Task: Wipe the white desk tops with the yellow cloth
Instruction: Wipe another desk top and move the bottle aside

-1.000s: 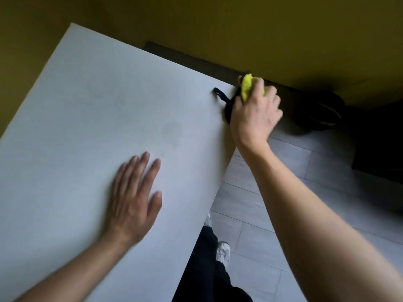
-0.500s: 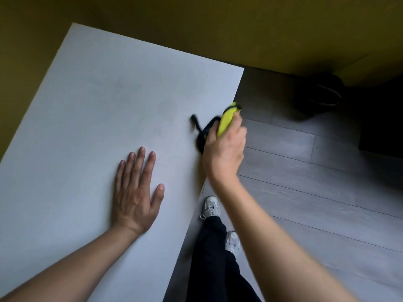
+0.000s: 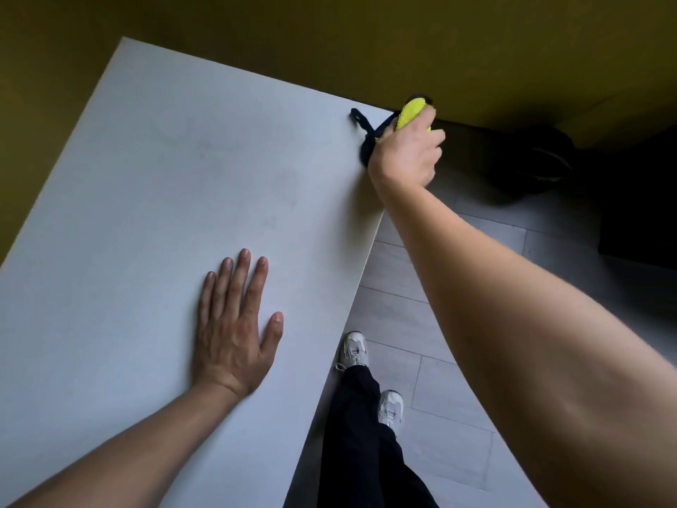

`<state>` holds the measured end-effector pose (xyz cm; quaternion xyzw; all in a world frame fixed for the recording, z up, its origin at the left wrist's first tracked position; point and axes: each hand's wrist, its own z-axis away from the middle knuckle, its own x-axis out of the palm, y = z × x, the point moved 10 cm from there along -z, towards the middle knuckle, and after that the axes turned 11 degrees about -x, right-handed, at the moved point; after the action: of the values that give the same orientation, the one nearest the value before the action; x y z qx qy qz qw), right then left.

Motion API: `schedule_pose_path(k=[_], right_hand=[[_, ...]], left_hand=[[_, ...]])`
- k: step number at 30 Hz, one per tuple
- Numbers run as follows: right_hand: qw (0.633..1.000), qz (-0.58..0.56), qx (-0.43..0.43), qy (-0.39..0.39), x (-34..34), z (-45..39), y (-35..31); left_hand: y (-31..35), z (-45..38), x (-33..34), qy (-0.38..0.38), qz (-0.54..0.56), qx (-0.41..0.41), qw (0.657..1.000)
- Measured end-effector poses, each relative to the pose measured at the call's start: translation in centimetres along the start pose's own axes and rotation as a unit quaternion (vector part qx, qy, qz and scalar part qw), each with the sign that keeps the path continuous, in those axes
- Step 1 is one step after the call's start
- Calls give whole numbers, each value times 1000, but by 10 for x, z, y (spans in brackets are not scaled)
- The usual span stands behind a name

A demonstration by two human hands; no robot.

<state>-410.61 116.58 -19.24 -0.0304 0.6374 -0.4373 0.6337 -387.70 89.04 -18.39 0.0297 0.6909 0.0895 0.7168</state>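
Shoes (image 3: 354, 351) and dark trousers (image 3: 361, 441) are standing on grey floorboards (image 3: 432, 375) nearest. Left hand (image 3: 232, 333) is lying flat, fingers straight, on the white desk top (image 3: 146, 199). Right hand (image 3: 406, 154) is gripping the yellow cloth (image 3: 411, 113) at the far right corner, against an ochre wall (image 3: 329, 38).

Left hand (image 3: 234, 331) flat, palm down, fingers straight and together, thumb out. Right hand (image 3: 406, 155) fisted, fingers curled tight, arm stretched far forward.
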Motion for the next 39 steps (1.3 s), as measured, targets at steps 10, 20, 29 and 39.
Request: schedule_pose_path(k=[10,20,29,39], right_hand=[[997,-36,-63,-17,4,185,50],[999,-40,-31,2,8,82,24],[999,-15,-30,8,5,52,12],[998,-21,-49,-45,7,254,71]], left_hand=[[-2,1,3,1,-7,-3,1000],[1,0,2,3,-19,-11,1000],[-2,0,2,2,-13,-10,1000],[-2,0,-1,9,-3,-9,1000]])
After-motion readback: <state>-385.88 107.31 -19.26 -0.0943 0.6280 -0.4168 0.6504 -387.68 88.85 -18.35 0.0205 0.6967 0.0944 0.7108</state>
